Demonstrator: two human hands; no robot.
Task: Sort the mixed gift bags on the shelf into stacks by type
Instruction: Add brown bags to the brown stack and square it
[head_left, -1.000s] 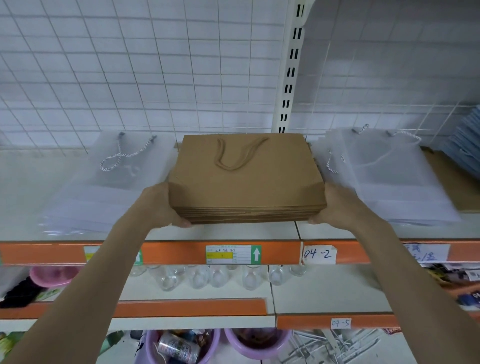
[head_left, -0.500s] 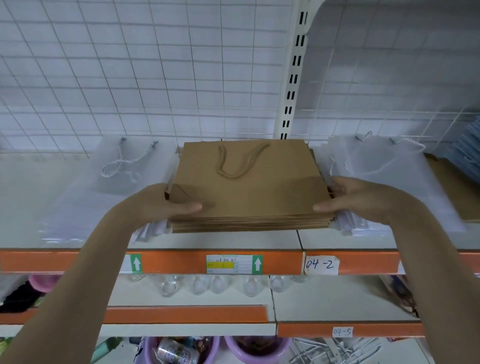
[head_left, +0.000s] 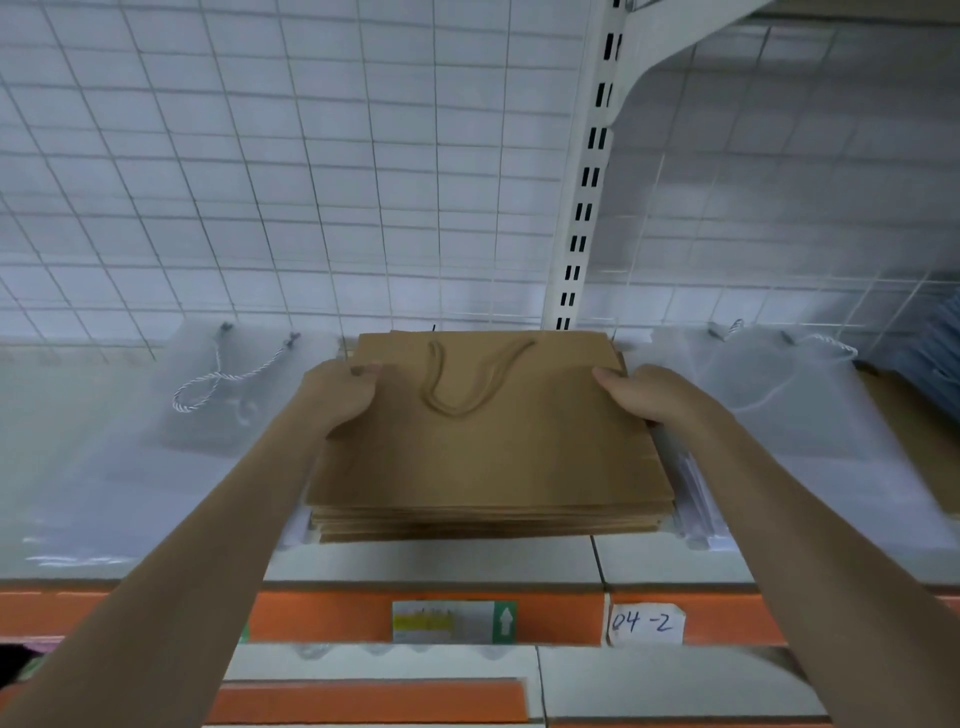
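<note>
A stack of flat brown paper gift bags (head_left: 488, 457) with a brown cord handle lies in the middle of the white shelf (head_left: 431, 564). My left hand (head_left: 337, 395) grips the stack's left side near its back, thumb on top. My right hand (head_left: 649, 397) grips the right side the same way. A stack of frosted translucent bags (head_left: 156, 467) with a twisted white cord lies to the left. A second translucent stack (head_left: 795, 441) lies to the right, its edge against the brown stack.
A white wire grid (head_left: 311, 182) backs the shelf, with a slotted upright post (head_left: 587, 182) right of centre. More brown bags (head_left: 914, 415) and a bluish stack (head_left: 935, 353) sit at far right. An orange price rail (head_left: 322, 616) carries a tag reading 04-2 (head_left: 644, 622).
Both hands slid from the stack's front corners to its back part. The brown stack went from held above the shelf edge to lying farther back, near the grid.
</note>
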